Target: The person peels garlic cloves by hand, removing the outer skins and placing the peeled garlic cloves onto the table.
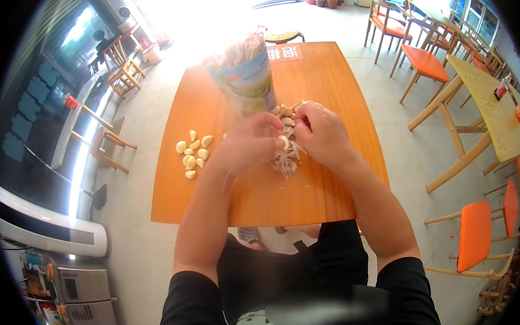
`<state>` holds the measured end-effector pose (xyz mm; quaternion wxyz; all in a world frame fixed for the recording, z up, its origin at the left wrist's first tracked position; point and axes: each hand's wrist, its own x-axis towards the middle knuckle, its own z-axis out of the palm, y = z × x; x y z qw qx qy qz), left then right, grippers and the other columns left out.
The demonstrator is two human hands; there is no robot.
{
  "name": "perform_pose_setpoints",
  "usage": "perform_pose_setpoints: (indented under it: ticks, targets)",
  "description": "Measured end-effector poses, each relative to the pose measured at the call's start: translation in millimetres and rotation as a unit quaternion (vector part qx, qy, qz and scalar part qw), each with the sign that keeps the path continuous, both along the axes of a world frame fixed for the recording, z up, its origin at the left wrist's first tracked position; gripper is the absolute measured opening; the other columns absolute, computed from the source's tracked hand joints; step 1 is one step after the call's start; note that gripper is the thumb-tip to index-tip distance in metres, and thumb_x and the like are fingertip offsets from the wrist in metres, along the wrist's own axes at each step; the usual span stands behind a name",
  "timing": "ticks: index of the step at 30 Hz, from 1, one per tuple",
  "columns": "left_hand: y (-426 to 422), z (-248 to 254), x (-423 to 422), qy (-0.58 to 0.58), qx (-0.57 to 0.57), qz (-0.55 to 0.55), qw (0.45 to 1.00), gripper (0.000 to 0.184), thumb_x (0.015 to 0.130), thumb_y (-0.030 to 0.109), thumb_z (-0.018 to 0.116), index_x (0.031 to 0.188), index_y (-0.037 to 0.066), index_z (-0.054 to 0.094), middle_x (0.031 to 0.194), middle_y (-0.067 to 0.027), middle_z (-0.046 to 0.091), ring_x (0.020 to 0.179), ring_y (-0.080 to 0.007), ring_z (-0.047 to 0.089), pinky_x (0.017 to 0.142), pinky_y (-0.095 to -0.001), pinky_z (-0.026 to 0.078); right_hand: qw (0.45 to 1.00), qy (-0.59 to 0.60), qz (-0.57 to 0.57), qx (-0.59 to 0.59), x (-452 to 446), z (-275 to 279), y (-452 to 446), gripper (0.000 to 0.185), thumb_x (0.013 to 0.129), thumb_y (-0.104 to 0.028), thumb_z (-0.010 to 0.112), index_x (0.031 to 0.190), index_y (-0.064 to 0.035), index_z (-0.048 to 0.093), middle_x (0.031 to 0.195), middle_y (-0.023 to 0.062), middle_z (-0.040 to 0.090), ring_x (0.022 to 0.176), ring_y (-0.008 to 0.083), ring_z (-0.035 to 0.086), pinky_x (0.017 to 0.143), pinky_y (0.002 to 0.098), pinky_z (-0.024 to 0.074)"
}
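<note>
On the wooden table lies a group of peeled garlic cloves, to the left of my left hand. My left hand, slightly blurred, has its fingers closed on a pale garlic clove at the fingertips. Just right of it, my right hand is closed in a pinch, and what it holds is too small to make out. Between and below my hands are loose garlic skins. Unpeeled garlic cloves lie beyond them, partly hidden by my fingers.
A tall printed container stands on the table behind my left hand. A sign with characters lies at the far edge, with a stool beyond. Orange-seated chairs and a yellow table stand to the right.
</note>
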<state>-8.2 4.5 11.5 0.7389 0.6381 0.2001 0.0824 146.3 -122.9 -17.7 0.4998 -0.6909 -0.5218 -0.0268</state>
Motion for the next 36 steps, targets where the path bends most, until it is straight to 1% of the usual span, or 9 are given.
perform_pose_setpoints:
  ticks: [7, 10, 12, 13, 15, 18, 28, 32, 36]
  targets:
    - [4, -6, 0, -0.057, -0.057, 0.059, 0.995, 0.019, 0.093, 0.006, 0.07, 0.111, 0.006, 0.065, 0.088, 0.0004, 0.064, 0.067, -0.0069, 0.053, 0.054, -0.021, 0.039, 0.994, 0.025, 0.064, -0.082, -4, 12, -8, 0.013, 0.088, -0.013, 0.062, 0.086, 0.0, 0.062, 0.086, 0.0188, 0.066, 0.083, 0.0378, 0.064, 0.073, 0.0454, 0.0506]
    - [5, -9, 2, -0.061, -0.054, 0.085, 0.993, 0.017, 0.094, 0.007, 0.069, 0.111, 0.006, 0.066, 0.089, 0.0, 0.064, 0.068, -0.0071, 0.053, 0.054, -0.0214, 0.039, 0.991, 0.088, 0.087, -0.05, -5, 11, -6, 0.012, 0.088, -0.011, 0.064, 0.088, 0.0012, 0.064, 0.084, 0.0173, 0.067, 0.077, 0.0328, 0.065, 0.07, 0.0405, 0.0511]
    - [6, -9, 2, -0.061, -0.048, 0.093, 0.993, 0.016, 0.095, 0.008, 0.069, 0.11, 0.007, 0.066, 0.089, -0.0003, 0.064, 0.069, -0.0071, 0.053, 0.054, -0.0214, 0.039, 0.975, 0.177, 0.13, -0.027, -6, 12, -6, 0.01, 0.088, -0.008, 0.064, 0.09, 0.0018, 0.064, 0.079, 0.0122, 0.065, 0.072, 0.0217, 0.062, 0.067, 0.0338, 0.0498]
    - [8, -11, 2, -0.064, -0.045, 0.082, 0.994, 0.015, 0.095, 0.008, 0.069, 0.11, 0.007, 0.066, 0.09, -0.0003, 0.065, 0.069, -0.0069, 0.053, 0.054, -0.0214, 0.039, 0.975, 0.177, 0.13, -0.027, -6, 13, -6, 0.01, 0.088, -0.008, 0.064, 0.09, 0.0018, 0.064, 0.079, 0.0122, 0.065, 0.072, 0.0217, 0.062, 0.067, 0.0338, 0.0498]
    - [8, -10, 2, -0.066, -0.041, 0.07, 0.994, 0.015, 0.095, 0.008, 0.069, 0.11, 0.007, 0.066, 0.09, -0.0002, 0.065, 0.069, -0.0067, 0.053, 0.054, -0.0215, 0.039, 0.954, 0.252, 0.164, -0.02, -6, 13, -5, 0.009, 0.089, -0.007, 0.064, 0.09, 0.0024, 0.065, 0.076, 0.0074, 0.063, 0.07, 0.0126, 0.058, 0.065, 0.0295, 0.0481]
    - [5, -9, 2, -0.062, -0.023, 0.074, 0.995, 0.014, 0.095, 0.008, 0.069, 0.109, 0.007, 0.066, 0.091, 0.0007, 0.065, 0.07, -0.006, 0.052, 0.054, -0.0213, 0.038, 0.958, 0.239, 0.155, -0.024, -7, 14, -6, 0.01, 0.089, -0.007, 0.063, 0.089, 0.0029, 0.065, 0.075, 0.0061, 0.062, 0.07, 0.011, 0.056, 0.064, 0.0289, 0.0474]
    - [-2, -6, 4, -0.047, -0.009, 0.052, 0.998, 0.019, 0.096, 0.012, 0.068, 0.114, 0.009, 0.067, 0.089, 0.0031, 0.064, 0.067, -0.0044, 0.048, 0.056, -0.02, 0.034, 0.968, 0.213, 0.133, 0.0, -9, 12, -6, 0.009, 0.086, -0.008, 0.063, 0.085, 0.001, 0.063, 0.072, 0.0071, 0.059, 0.065, 0.0128, 0.054, 0.06, 0.0306, 0.0459]
    - [1, -7, 2, -0.044, -0.036, 0.05, 0.997, 0.027, 0.096, 0.013, 0.067, 0.122, 0.007, 0.065, 0.087, 0.0035, 0.063, 0.067, -0.0043, 0.048, 0.057, -0.0199, 0.034, 0.987, 0.116, 0.103, 0.026, -11, 13, -5, 0.007, 0.083, -0.007, 0.064, 0.083, -0.0003, 0.062, 0.073, 0.0114, 0.06, 0.065, 0.0216, 0.057, 0.061, 0.0345, 0.0472]
    - [2, -4, 1, -0.028, -0.043, 0.069, 0.996, 0.025, 0.095, 0.011, 0.068, 0.119, 0.006, 0.065, 0.087, 0.0032, 0.063, 0.068, -0.0043, 0.049, 0.056, -0.02, 0.034, 0.994, 0.041, 0.089, 0.04, -10, 10, -3, 0.007, 0.081, -0.007, 0.065, 0.082, -0.0013, 0.062, 0.079, 0.0151, 0.063, 0.072, 0.0318, 0.061, 0.065, 0.0405, 0.0492]
